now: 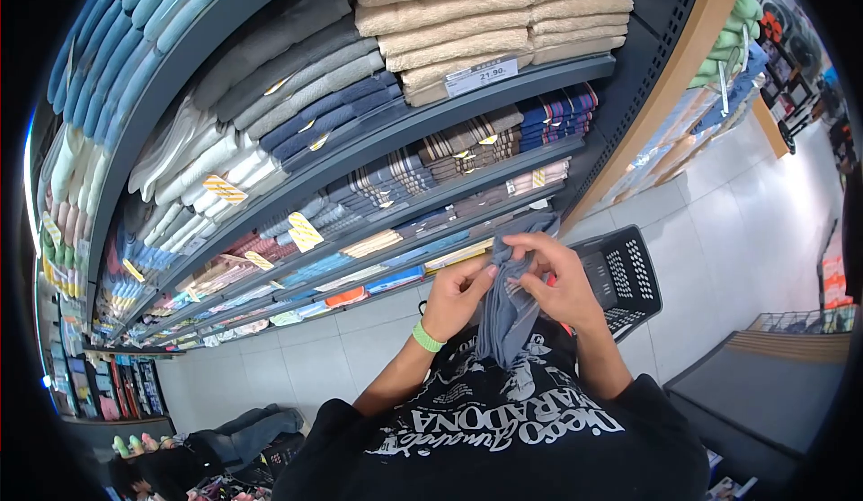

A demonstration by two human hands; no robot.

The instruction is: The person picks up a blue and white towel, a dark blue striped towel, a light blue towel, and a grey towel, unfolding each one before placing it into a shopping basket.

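Note:
A folded grey-blue cloth [506,323], which looks like a small towel, hangs in front of my chest between both hands. My left hand [455,300], with a green band at the wrist, pinches its left edge between thumb and fingers. On the other side my right hand [559,278] grips the upper part of the cloth with bent fingers. The lower folds drape against my black printed shirt [503,420].
Shelves to the front and left carry stacked beige towels [449,16], dark blue towels [333,115] and checked cloths [387,177]. A black shopping basket [629,276] is just beyond my right hand. A grey display unit [737,393] stands at right.

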